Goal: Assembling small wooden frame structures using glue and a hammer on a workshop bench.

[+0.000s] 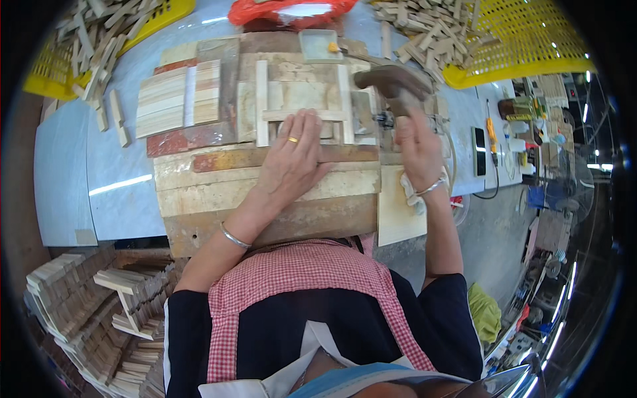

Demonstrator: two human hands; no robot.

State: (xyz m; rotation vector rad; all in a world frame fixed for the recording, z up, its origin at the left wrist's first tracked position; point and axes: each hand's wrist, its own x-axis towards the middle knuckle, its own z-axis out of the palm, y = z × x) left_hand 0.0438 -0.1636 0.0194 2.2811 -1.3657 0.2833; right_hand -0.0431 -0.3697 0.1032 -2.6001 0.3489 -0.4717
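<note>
An H-shaped wooden frame (344, 93) of pale strips lies on the board-covered work surface (279, 189). It has two uprights joined by a crossbar (332, 115). My left hand (292, 151) holds the frame down at the crossbar, fingers together and curled over it, hiding its middle. To the right, my right hand (419, 149) is closed round the handle of a hammer (393, 81). The hammer's dark head is raised beside the right upright, apart from it and slightly blurred. Pale wooden slats (162, 99) lie side by side left of the frame.
Yellow baskets (511, 40) with loose wooden sticks (434, 36) stand at both far corners. A red plastic bag (292, 12) and clear tray (318, 46) lie at the back. A phone (479, 151) and screwdriver (491, 136) are right. Stacked wooden frames (73, 298) stand lower left.
</note>
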